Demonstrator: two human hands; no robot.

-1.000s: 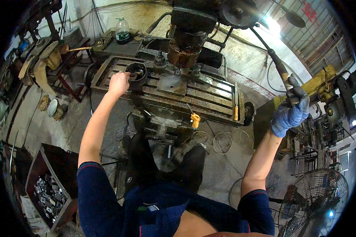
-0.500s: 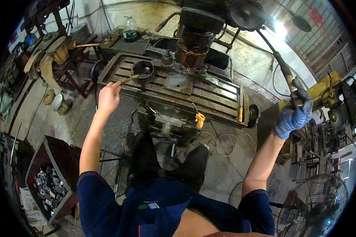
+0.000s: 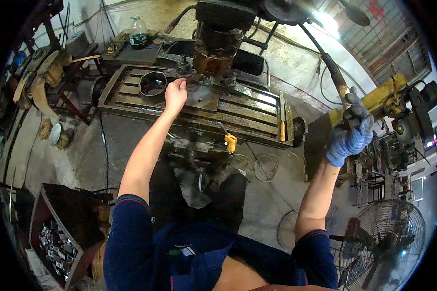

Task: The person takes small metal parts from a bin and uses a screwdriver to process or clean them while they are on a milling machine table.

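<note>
My bare left hand (image 3: 176,94) is closed, gripping a brush (image 3: 191,77) that is mostly hidden by the fingers and points toward the milling machine's spindle (image 3: 213,60). Just left of that hand, a round dark pot (image 3: 142,87) with dark liquid in it stands on the slotted machine table (image 3: 250,123). A flat metal block (image 3: 206,99) lies under the spindle, to the right of the hand. Over on the right, my right hand (image 3: 349,138), in a blue-grey glove, is wrapped around the end of a long lever (image 3: 332,65) on the machine.
A yellow-handled tool (image 3: 282,130) lies along the table's right end; a yellow object (image 3: 230,142) hangs at its front edge. A bin (image 3: 43,211) of metal pieces stands at lower left, a caged fan (image 3: 386,247) at lower right. A clear bottle (image 3: 138,34) stands behind the table.
My left hand has lifted the brush out of the pot and moved right, toward the spindle. The right hand still grips the lever. The whole view has shifted slightly.
</note>
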